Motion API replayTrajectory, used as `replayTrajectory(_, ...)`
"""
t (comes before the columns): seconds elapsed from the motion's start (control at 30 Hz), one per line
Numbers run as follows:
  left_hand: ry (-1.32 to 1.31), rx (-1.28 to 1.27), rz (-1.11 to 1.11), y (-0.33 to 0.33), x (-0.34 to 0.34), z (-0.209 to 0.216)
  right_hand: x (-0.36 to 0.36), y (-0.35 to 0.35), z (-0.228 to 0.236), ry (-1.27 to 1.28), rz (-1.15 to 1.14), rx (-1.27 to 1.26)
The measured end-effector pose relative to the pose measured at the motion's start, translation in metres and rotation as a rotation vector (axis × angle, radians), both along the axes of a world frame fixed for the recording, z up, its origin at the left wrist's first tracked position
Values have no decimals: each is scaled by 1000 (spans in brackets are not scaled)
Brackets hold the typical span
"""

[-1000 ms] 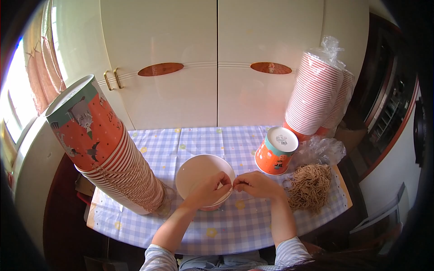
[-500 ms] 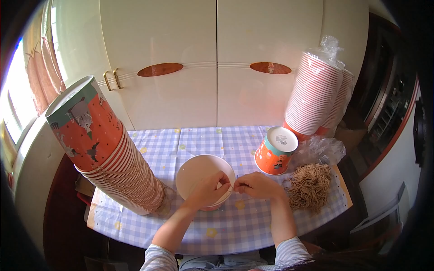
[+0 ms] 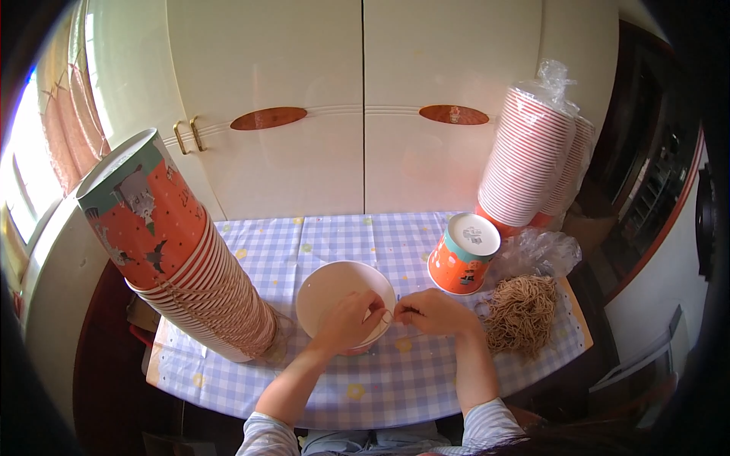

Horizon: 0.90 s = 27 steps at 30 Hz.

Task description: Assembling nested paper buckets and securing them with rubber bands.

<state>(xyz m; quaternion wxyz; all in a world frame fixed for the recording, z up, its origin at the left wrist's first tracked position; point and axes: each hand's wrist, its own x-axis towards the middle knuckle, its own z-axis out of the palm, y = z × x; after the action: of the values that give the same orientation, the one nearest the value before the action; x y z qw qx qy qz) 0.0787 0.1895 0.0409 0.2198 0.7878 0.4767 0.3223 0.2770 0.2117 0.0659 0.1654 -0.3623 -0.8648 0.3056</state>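
Note:
An open paper bucket (image 3: 331,285), white inside, stands upright in the middle of the table. Over its near right rim, my left hand (image 3: 351,321) pinches a thin piece of tan string (image 3: 386,318), which makes a small loop at the fingertips. My right hand (image 3: 435,311) is just right of the rim, its fingers closed on the same string. The two hands are a little apart, with the string between them. Beyond my right forearm lies a tangled heap of tan string (image 3: 522,315).
At left rises a tall stack of orange paper buckets (image 3: 190,258) with string around the rims. One upside-down orange bucket (image 3: 462,258) stands right of centre. Behind it are plastic-wrapped bucket stacks (image 3: 526,159) and a crumpled clear bag (image 3: 541,252). A checked cloth (image 3: 266,387) covers the table; cabinet doors (image 3: 304,167) stand behind.
My fingertips have shifted very slightly, and the small string loop between them shows wider. The buckets and the string heap have stayed in place.

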Motion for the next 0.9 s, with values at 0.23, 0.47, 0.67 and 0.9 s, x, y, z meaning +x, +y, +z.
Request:
replayTrajectory(0.23,416,121,-68,-24,0,21,3,2,1,21,-99,8)
replayTrajectory(0.47,411,368,265,3,-7,3,5,8,-9,13,-62,30)
replayTrajectory(0.67,245,285,321,-1,2,13,4,10,-11,-82,-83,22)
replayTrajectory(0.9,232,-549,-178,16,9,-6,-2,14,-27,-243,2,67)
